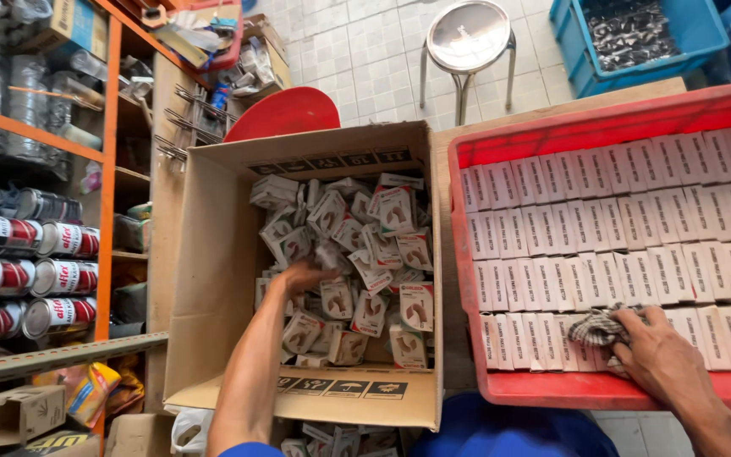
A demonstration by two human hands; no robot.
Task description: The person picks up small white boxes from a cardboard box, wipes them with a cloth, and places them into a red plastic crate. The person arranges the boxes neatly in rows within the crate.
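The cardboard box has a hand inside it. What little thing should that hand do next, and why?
Probably close the left hand on one small box from the loose heap in the cardboard box. The right hand, holding a cloth, waits at the red tray's neat rows.

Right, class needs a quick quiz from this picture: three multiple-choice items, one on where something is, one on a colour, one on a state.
1. Where is the left hand?
A. Inside the cardboard box, among the loose small boxes
B. On the metal stool
C. On the shelf of cans

2. What colour is the crate that holds the neat rows of white packs?
A. Blue
B. Red
C. Green

3. How does the right hand stand?
A. Open and raised in the air
B. Closed on a can
C. Closed on a checked cloth, resting on the packs

Answers: 1 A, the forearm runs down into the carton; 2 B, its rim and walls are red; 3 C, the fingers bunch the cloth over the front row.
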